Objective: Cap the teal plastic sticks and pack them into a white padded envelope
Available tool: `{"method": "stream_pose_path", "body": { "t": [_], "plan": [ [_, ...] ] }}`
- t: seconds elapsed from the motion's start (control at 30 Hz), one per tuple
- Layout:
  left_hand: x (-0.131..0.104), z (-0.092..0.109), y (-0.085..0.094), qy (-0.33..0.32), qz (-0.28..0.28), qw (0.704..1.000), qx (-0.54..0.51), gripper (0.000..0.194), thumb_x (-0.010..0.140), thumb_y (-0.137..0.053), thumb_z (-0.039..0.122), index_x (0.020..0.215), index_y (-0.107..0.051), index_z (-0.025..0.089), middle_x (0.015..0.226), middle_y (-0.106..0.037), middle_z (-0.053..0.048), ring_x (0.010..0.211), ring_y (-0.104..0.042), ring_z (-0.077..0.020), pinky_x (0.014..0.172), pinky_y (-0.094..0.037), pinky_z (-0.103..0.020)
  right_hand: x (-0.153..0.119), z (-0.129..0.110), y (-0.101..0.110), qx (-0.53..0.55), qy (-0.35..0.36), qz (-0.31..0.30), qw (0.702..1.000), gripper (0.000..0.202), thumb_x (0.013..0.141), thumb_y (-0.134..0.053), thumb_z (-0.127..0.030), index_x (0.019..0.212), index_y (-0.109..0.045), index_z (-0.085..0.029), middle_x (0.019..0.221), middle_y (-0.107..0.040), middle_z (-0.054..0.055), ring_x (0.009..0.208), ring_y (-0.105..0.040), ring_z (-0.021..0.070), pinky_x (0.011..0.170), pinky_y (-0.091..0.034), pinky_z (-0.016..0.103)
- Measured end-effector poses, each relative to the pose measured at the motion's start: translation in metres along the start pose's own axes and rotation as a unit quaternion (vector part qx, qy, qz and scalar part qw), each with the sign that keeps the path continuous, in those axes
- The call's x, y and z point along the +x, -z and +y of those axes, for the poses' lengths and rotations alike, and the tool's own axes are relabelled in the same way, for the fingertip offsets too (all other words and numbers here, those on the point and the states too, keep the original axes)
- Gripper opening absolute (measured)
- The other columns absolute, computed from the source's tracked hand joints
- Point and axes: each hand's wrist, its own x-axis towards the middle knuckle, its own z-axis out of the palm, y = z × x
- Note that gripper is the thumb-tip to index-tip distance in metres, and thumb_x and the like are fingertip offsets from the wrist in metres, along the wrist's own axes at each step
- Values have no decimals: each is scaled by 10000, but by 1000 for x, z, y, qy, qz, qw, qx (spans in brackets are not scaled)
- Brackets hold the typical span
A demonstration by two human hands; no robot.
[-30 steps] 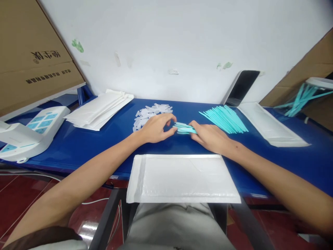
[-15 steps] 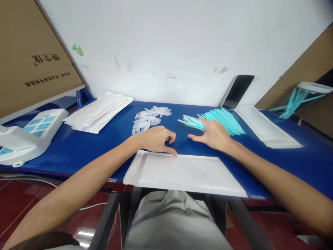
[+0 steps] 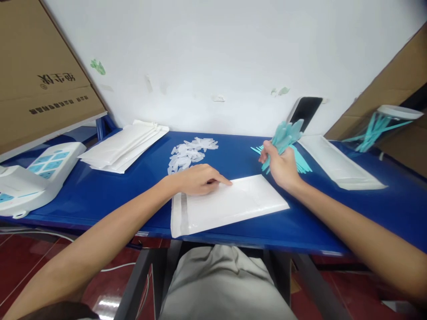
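My left hand (image 3: 202, 178) is at the upper edge of a white padded envelope (image 3: 236, 200), its index finger stretched over the top face and the other fingers curled in. The envelope lies slanted on the blue table, a grey strip across its left end. Raised above the table, my right hand (image 3: 282, 164) is closed around a bundle of turquoise sticks (image 3: 287, 133) with broad flat tips pointing up. Behind it more turquoise sticks (image 3: 303, 163) lie in a row. A pile of small translucent white pieces (image 3: 188, 153) sits beyond my left hand.
A stack of white envelopes (image 3: 123, 144) and a white device with blue panels (image 3: 53, 164) are at left. Another white envelope (image 3: 343, 164) lies at right, near a leaning phone (image 3: 305, 113) and a clear tub of turquoise sticks (image 3: 376, 129). Cardboard (image 3: 43, 58) stands at left.
The envelope has shifted away from the table's front edge and turned, its right end swinging back. My right hand has lifted the turquoise bundle and tipped it upright. My left index finger has straightened.
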Motion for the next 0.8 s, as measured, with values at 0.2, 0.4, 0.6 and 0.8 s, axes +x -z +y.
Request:
{"method": "stream_pose_path", "body": {
  "t": [0.2,0.4,0.6,0.8],
  "plan": [
    [1,13,2,38,-12,998,44,746,833,-700,695,1394,-654,207,794,-709,-33,693,-612,-193,652,-396,-292,5,7,-3,92,-47,27,994,419,836,-726,-565,722,-450,-272,550,-402,-70,477,-410,130,474,-432,297],
    [0,12,3,45,-14,997,53,819,820,-722,678,1491,-540,245,688,-623,22,690,-593,-195,641,-380,-285,4,8,-1,112,-56,36,991,361,795,-796,-463,718,-511,-254,535,-450,-76,477,-458,119,505,-474,294],
    [-6,0,9,72,-2,996,49,732,827,-721,641,1424,-605,233,664,-567,35,599,-534,-162,594,-336,-287,5,10,1,94,-72,44,992,357,762,-834,-476,742,-568,-238,524,-501,-78,474,-522,124,544,-527,303],
    [-7,-11,8,95,20,993,70,723,909,-621,640,1498,-526,232,641,-598,28,600,-567,-183,608,-334,-295,4,6,3,73,-46,40,995,420,838,-733,-608,758,-553,-236,569,-560,-43,449,-542,139,469,-491,295]
  ]
}}
